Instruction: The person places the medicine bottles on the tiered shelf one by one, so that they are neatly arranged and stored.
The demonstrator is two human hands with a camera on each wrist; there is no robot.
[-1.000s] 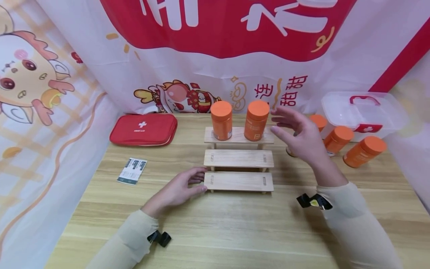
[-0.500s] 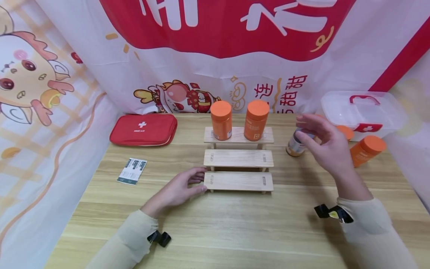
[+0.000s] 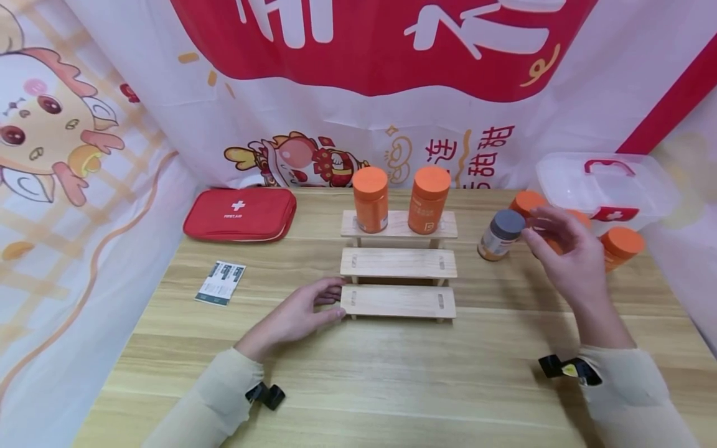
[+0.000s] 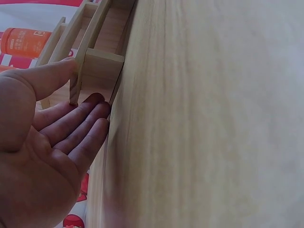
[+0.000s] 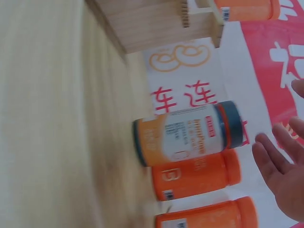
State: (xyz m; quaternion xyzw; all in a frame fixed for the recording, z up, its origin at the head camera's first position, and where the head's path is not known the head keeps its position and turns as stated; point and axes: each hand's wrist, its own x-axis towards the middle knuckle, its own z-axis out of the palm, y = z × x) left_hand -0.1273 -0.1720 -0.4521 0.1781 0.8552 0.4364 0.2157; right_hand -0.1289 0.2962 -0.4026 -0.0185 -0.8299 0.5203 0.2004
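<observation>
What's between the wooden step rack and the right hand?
In the head view, the grey-capped jar stands between the rack and the right hand.

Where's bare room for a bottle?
Free: lower two steps of the pale wooden rack; wood table before it, between beige sleeves. Crowded: rear right, where the right hand, grey-lidded jar, orange cylindrical bottles and clear plastic box cluster.

Booth with printed cloth walls [image 3: 347, 115]

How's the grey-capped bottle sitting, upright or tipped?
Upright: the bottle stands base-down on the table, its grey cap on top.
</observation>
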